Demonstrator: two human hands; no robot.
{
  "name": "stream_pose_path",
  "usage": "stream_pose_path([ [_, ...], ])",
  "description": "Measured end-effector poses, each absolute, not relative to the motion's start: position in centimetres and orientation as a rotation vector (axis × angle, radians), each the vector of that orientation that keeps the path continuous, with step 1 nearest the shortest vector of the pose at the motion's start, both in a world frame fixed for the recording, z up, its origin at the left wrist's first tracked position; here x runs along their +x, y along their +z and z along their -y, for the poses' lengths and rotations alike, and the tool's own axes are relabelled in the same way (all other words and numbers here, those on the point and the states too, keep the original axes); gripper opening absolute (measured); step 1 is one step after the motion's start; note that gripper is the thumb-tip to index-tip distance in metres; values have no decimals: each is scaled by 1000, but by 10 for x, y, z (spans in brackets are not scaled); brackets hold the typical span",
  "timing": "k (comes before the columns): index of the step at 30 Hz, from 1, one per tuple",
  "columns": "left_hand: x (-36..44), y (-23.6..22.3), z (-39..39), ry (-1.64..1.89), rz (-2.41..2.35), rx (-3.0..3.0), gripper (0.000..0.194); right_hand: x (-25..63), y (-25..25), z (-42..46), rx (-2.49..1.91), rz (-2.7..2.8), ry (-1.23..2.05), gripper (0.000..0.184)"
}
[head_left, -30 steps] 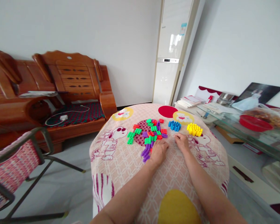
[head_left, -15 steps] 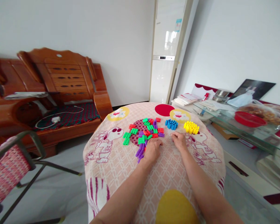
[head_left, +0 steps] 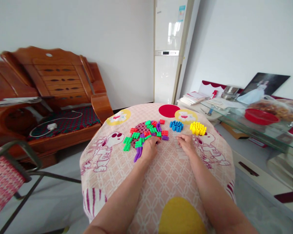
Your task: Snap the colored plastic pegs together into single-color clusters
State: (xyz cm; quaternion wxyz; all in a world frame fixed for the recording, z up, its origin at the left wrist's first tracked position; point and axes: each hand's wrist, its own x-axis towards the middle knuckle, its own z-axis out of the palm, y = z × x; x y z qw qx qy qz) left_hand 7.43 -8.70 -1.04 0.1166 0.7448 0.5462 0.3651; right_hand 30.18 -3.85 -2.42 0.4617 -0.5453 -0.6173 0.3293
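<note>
My left hand [head_left: 150, 148] lies at the near edge of a loose spread of small plastic pieces. Its fingers curl down over them, and whatever they grip is hidden. Green pieces [head_left: 127, 143], red pieces [head_left: 164, 133] and purple pieces [head_left: 138, 153] make up the spread. To the right, my right hand [head_left: 186, 143] rests low over the cloth with thumb and fingers pinched together; I cannot make out anything between them. Just beyond it stands a tight cluster of blue pieces [head_left: 176, 126], and farther right a cluster of yellow pieces [head_left: 198, 128].
A patterned cloth covers the round table [head_left: 175, 175]. On the right is a glass shelf [head_left: 236, 122] carrying a red bowl [head_left: 261, 116], papers and a photo. A wooden sofa [head_left: 63, 78] stands behind on the left, with a pink woven chair [head_left: 7, 182] nearer.
My left hand has shifted left, further over the pieces, its fingers more curled. My right hand stays pinched near the blue cluster. The view has turned slightly.
</note>
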Motion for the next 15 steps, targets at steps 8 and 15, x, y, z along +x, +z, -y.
stream_pose_path([
  [8,69,31,37,1001,-1908,2214,32,302,-22,39,-1361,1560,788,31],
  [15,91,51,-51,703,-2033,2268,38,301,-28,38,-1325,1589,702,26],
])
